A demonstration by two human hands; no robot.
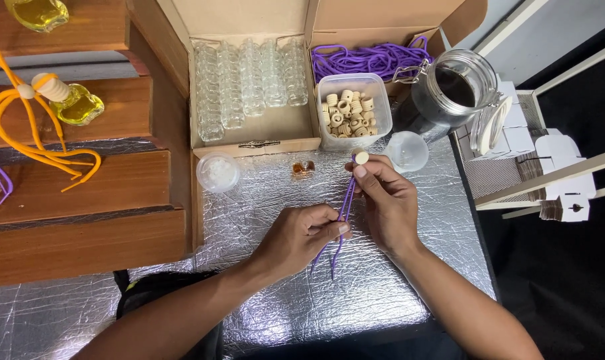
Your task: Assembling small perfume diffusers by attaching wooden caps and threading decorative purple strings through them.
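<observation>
Looking down from the head view, I see both hands meeting over the foil-covered surface (276, 200), and everything turns on how the purple cord (344, 212) runs between them. The cord's long axis stands nearly along my line of sight, tilted a little: its upper end rises to the right hand (386, 203), its loose tails hang down past the left hand (301, 235) toward me. The right hand's fingers (364, 175) are pinched narrow around the top of the cord, just under a small round wooden bead (361, 157) that sits at the cord's tip. The left hand's fingers (334, 228) are also closed narrow, gripping the strands lower down, so the cord is held taut between two pinches, one above the other. The right hand is the nearer one to the bead; the left is well apart from it, down the cord.

Beyond the hands, away from me, a clear tub of wooden beads (348, 113) stands touching the edge of a cardboard box of small glass bottles (249, 80). More purple cords (369, 60) lie in a second box behind the tub. A small amber bottle (303, 168) lies on the foil just left of the cord's upper end, and a clear funnel (407, 151) sits just right of it.
</observation>
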